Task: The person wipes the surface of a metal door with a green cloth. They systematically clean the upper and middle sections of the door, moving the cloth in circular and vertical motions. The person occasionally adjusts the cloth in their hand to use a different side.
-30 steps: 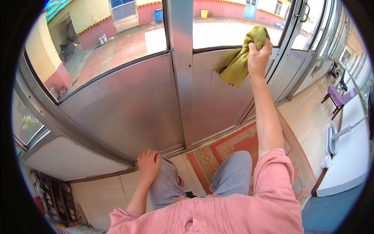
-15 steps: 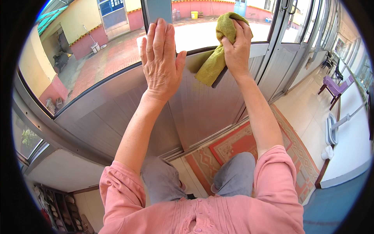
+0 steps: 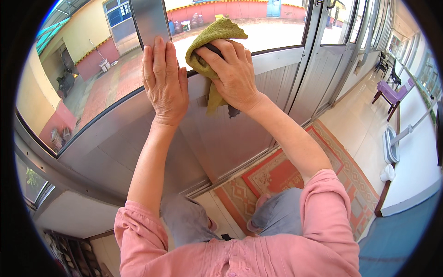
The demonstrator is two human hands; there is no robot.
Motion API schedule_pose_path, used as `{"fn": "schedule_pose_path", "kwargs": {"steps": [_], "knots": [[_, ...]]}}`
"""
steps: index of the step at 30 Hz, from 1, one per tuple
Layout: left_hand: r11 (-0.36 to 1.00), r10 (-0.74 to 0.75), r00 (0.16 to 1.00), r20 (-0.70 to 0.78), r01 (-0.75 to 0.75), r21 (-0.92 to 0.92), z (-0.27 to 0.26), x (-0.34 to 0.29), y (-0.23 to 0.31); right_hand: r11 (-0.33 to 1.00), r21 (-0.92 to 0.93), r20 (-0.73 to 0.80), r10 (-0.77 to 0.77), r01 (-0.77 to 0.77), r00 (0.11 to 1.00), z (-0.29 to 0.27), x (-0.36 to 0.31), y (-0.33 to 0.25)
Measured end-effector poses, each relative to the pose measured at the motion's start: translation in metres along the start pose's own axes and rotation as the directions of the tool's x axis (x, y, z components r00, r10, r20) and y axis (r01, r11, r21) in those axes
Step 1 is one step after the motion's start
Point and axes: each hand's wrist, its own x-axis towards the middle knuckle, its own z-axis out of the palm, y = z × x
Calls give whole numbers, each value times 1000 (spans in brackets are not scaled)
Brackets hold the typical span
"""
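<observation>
Left hand (image 3: 165,85): fingers straight, palm against door post (image 3: 151,21); right hand (image 3: 234,76): gripping green cloth (image 3: 225,30) at lower edge of window (image 3: 277,33); red rug (image 3: 281,173): on floor (image 3: 363,138)

Olive-green cloth (image 3: 221,30), pink shirt (image 3: 267,256), grey-blue trousers (image 3: 279,214), red-and-tan diamond-bordered rug (image 3: 277,175)

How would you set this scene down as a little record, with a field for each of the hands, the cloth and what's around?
Left hand: open, fingers together, against the metal post; holding nothing
Right hand: closed on the cloth
Cloth: yellow-green, bunched, one end hanging over the metal panel
Glass: above the panel
Floor: red patterned rug at the person's right
Far right: purple chair
Outside: paved yard, yellow and pink wall
</observation>
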Motion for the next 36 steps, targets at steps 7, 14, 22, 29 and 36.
{"fn": "schedule_pose_path", "kwargs": {"steps": [7, 14, 22, 29, 36], "knots": [[1000, 13, 1000, -9, -13, 10, 2, -2, -3, 978, 8, -172, 209, -210, 963, -18, -10, 77], [1000, 20, 1000, -24, -21, -14, 4, 0, -1, 899, -48, -258, 410, -435, 875, -38, -43, 206], [999, 17, 999, -38, -18, -39, 8, -3, -3, 719, 254, -353, 692, -647, 630, -18, -23, 176], [996, -16, 1000, -9, 15, -86, -1, -3, -4, 961, 195, -239, 239, -194, 941, 20, 22, 11], [998, -2, 1000, -30, 1, -63, 2, -2, -6, 988, 143, -111, 77, -61, 991, 12, 25, 18]]}}
